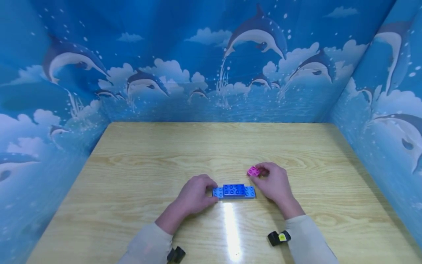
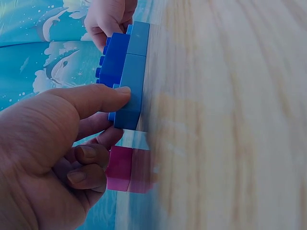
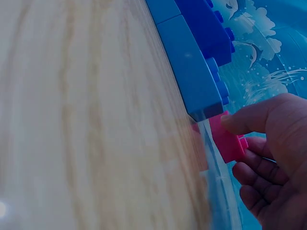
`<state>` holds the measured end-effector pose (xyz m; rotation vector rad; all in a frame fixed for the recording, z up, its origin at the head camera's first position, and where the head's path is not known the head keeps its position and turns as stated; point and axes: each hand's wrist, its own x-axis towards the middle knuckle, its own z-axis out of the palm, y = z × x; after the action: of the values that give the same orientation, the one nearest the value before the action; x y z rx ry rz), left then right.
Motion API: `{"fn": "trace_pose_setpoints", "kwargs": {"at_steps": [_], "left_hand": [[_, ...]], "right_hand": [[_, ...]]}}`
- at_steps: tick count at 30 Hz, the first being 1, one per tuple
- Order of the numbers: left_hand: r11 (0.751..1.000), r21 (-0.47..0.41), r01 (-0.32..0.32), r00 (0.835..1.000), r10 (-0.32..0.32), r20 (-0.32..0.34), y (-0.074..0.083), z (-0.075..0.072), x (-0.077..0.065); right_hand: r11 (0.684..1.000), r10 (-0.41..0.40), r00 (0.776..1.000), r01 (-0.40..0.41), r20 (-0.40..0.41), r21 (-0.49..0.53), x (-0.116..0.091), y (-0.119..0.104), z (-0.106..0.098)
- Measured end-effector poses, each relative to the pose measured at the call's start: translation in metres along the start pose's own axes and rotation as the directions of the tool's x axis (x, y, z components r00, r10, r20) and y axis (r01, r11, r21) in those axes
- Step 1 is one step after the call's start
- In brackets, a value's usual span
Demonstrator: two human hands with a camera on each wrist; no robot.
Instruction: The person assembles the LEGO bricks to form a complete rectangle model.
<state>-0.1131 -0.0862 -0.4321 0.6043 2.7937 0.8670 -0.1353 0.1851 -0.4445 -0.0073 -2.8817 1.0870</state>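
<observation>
Two light-blue toy building bricks (image 2: 129,93) stand end to end on the table, with a dark-blue brick (image 1: 234,189) bridging the seam on top. My left hand (image 1: 197,194) pinches the left end of this assembly, thumb on the near side and a finger behind. In the left wrist view, a pink brick (image 2: 119,168) sits by that hand's curled lower fingers; the head view hides it beneath the hand. Beyond the assembly's right end, my right hand (image 1: 272,182) holds another pink brick (image 1: 253,171), a small studded one, between thumb and fingers.
The wood-grain table (image 1: 148,154) stretches out around the bricks. Blue dolphin-print curtain (image 1: 184,44) borders its back and both sides. Black wrist cameras (image 1: 278,237) are strapped over the pale sleeves. Light glares off the tabletop in front of the assembly.
</observation>
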Motion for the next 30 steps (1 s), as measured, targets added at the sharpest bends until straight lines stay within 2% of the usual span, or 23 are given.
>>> {"fn": "trace_pose_setpoints", "kwargs": {"at_steps": [8, 15, 25, 30], "left_hand": [[1.0, 0.0, -0.021, 1.0, 0.021, -0.018, -0.001, 0.0, 0.0], [1.0, 0.007, -0.024, 0.999, 0.024, -0.028, -0.002, 0.001, 0.0], [1.0, 0.006, -0.025, 0.999, 0.026, -0.034, -0.001, 0.001, 0.0], [0.999, 0.002, -0.036, 0.999, 0.036, -0.037, 0.0, 0.0, -0.001]], "right_hand": [[0.997, -0.079, 0.997, 0.079, -0.015, 0.023, -0.006, 0.0, -0.009], [0.988, -0.14, 0.99, 0.138, 0.032, 0.062, -0.013, -0.002, -0.018], [0.96, -0.275, 0.956, 0.268, 0.103, 0.082, -0.021, -0.001, -0.024], [0.945, -0.32, 0.937, 0.306, 0.137, 0.117, -0.022, 0.003, -0.024]]}}
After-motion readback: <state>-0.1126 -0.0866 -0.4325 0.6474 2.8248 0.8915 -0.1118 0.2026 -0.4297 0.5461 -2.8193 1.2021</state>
